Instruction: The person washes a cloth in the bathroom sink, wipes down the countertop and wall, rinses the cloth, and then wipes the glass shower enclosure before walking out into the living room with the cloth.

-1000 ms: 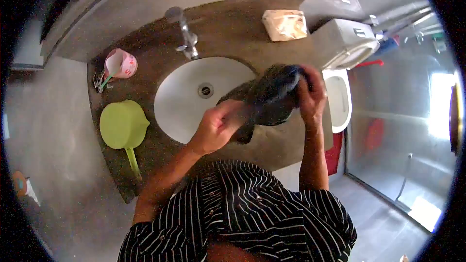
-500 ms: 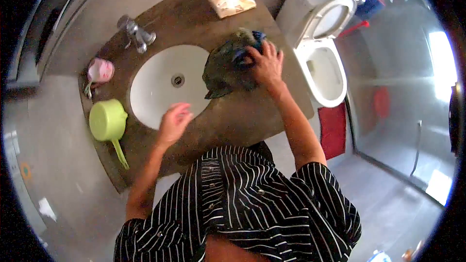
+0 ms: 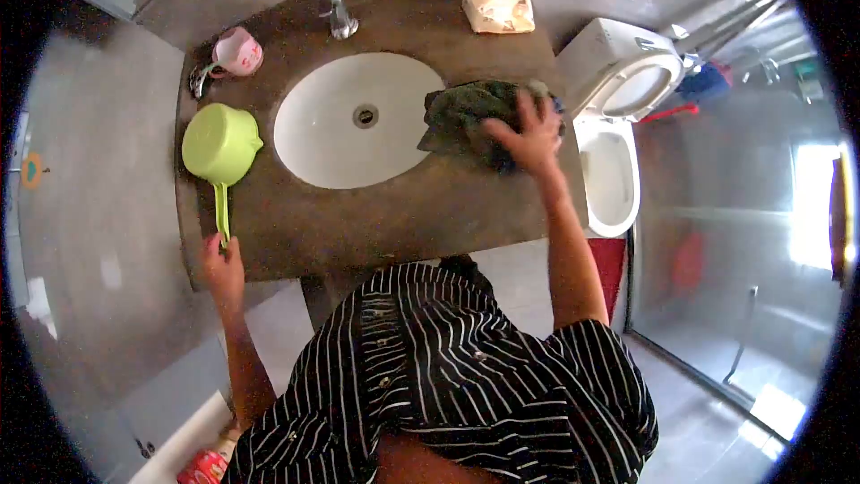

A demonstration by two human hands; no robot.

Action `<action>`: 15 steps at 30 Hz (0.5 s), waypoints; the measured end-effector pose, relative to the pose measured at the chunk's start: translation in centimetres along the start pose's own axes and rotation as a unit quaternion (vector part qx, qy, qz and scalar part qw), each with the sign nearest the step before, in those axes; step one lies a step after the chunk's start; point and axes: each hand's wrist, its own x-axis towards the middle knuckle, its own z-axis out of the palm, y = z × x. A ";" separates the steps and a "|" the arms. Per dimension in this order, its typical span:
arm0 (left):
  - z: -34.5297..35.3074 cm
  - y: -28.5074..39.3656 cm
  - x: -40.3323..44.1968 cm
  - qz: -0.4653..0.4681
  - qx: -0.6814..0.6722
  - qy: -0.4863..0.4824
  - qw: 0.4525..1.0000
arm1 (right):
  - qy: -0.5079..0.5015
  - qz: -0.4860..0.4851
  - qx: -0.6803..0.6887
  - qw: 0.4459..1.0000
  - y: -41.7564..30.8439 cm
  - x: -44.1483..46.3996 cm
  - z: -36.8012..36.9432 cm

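Observation:
My left hand (image 3: pixel 223 271) has its fingers closed around the end of the handle of a lime-green water dipper (image 3: pixel 219 145). The dipper rests bottom up on the brown counter, left of the white oval sink (image 3: pixel 309 139). Across the sink, my right hand (image 3: pixel 534 136) lies with fingers spread on a bunched dark green cloth (image 3: pixel 470 121). The cloth sits on the counter, and its left corner reaches over the sink's right rim.
A chrome faucet (image 3: pixel 334 7) stands behind the sink. A pink cup (image 3: pixel 238 52) is at the back left, and a tissue pack (image 3: pixel 499 9) at the back right. Right of the counter (image 3: pixel 403 224) is a toilet (image 3: pixel 613 181) with its lid up, beside a glass partition (image 3: pixel 699 215).
My left hand has moved from over the sink's front edge to the dipper's handle and closed on it. My right hand stays on the cloth, fingers more spread. The view has shifted.

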 end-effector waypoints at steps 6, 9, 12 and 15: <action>1.1 -3.4 2.4 0.112 0.087 0.025 0.990 | 0.071 -0.045 -0.153 0.985 4.5 -3.3 1.1; 0.3 -3.1 1.9 0.073 0.022 -0.040 0.996 | 0.112 0.007 -0.117 0.987 5.4 -9.6 -0.5; 0.5 -3.7 1.5 0.079 -0.003 -0.063 0.995 | 0.162 -0.108 -0.074 0.978 4.6 -14.4 1.8; 2.2 -4.2 2.2 0.056 -0.032 -0.096 0.993 | 0.108 -0.193 -0.013 0.975 -4.8 -17.6 5.7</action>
